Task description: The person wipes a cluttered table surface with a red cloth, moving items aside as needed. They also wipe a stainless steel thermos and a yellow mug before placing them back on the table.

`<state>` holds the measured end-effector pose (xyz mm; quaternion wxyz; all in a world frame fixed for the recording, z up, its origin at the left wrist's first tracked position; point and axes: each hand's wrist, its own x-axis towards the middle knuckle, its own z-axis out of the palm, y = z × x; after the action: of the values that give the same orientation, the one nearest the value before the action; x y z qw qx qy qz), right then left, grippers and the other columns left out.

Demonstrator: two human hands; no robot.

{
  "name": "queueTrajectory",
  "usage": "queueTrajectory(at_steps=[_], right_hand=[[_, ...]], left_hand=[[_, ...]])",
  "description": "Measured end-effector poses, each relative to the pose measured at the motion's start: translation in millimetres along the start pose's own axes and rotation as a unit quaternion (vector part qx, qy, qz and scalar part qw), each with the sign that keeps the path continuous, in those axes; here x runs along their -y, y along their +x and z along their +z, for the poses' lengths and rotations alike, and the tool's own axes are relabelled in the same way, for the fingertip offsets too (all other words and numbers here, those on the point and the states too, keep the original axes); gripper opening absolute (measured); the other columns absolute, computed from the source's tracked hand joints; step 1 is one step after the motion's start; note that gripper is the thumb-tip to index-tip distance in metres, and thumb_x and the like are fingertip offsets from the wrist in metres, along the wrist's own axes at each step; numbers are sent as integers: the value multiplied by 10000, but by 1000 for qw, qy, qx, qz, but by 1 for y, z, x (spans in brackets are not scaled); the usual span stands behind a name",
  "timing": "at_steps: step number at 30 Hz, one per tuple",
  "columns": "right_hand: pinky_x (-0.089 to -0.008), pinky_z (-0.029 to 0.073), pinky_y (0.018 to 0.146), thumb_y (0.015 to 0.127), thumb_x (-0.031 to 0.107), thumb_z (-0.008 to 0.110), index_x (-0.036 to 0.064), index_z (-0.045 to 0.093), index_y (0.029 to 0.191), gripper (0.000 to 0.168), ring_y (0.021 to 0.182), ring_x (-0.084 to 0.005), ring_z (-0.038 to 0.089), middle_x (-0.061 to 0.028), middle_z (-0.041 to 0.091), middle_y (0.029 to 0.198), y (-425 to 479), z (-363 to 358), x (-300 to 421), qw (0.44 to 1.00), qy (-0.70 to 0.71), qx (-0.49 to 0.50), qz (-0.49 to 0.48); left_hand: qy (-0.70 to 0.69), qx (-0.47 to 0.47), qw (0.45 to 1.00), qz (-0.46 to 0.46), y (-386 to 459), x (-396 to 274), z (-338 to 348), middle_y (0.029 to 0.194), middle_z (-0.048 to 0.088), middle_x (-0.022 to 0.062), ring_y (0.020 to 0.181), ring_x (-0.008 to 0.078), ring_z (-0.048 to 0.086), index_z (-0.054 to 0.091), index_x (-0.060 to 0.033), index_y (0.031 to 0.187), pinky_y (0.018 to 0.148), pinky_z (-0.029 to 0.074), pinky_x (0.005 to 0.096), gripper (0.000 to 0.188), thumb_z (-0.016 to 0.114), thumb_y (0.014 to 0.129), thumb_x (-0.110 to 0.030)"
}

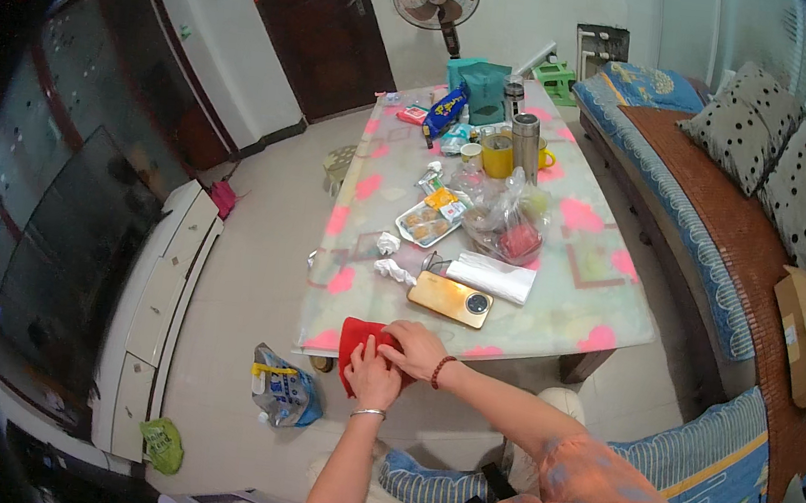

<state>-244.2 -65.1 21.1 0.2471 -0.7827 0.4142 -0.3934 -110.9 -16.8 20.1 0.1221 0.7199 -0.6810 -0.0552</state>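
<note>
A red cloth (359,337) lies at the near edge of the table, partly hanging over it. My left hand (373,379), with a silver bangle at its wrist, rests on the cloth with fingers spread. My right hand (416,350), wearing a dark red bead bracelet, touches the cloth from the right; whether its fingers pinch the fabric cannot be told. Just beyond the hands is a gold smartphone (449,299), lying camera side up. Behind the phone are a stack of white paper tissues (492,277) and crumpled tissues (395,272).
The long table (557,327) also carries a food tray (426,224), plastic bags (505,222), a yellow mug (497,156) and a steel thermos (525,146). A plastic refill bag (287,390) stands on the floor at left. A couch (709,210) runs along the right.
</note>
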Motion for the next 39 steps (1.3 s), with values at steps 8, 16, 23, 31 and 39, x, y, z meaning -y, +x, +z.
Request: queueTrajectory(at_steps=[8,16,23,31,39], right_hand=[[-413,431,932,749,39,590,24,613,1002,254,1058,-349,526,-169,584,1089,-17,-22,-11,995,-77,-69,-9],[-522,261,1087,771,315,700,52,357,1385,751,1329,-333,339,-181,389,1409,-25,18,31,967,-218,114,-61],[-547,255,1072,826,265,622,136,242,1473,762,1363,-328,303,-187,294,1487,-17,31,23,928,-347,124,-55],[-534,218,1104,870,172,464,37,293,1441,611,1376,-365,294,-228,314,1473,0,68,13,925,-359,104,-71],[-512,214,1116,852,191,511,-7,333,1402,611,1362,-380,301,-262,326,1449,55,141,51,934,-317,86,-143]], left_hand=[[-77,42,994,71,-2,-20,-13,1445,393,137,1252,317,375,515,-175,1341,977,349,521,632,632,777,-437],[-685,45,715,-134,18,44,-16,1074,629,72,922,138,611,607,-38,1152,746,510,282,263,482,939,-127],[-723,-73,641,-248,21,96,20,821,606,52,698,154,597,597,-58,962,640,522,314,140,565,883,-170],[-788,-64,480,-380,36,115,42,986,570,-25,983,133,487,582,-182,938,902,304,416,275,531,861,-441],[-758,-160,540,-329,35,137,5,1262,528,83,1140,211,501,498,-82,1234,942,407,382,402,553,892,-287]])
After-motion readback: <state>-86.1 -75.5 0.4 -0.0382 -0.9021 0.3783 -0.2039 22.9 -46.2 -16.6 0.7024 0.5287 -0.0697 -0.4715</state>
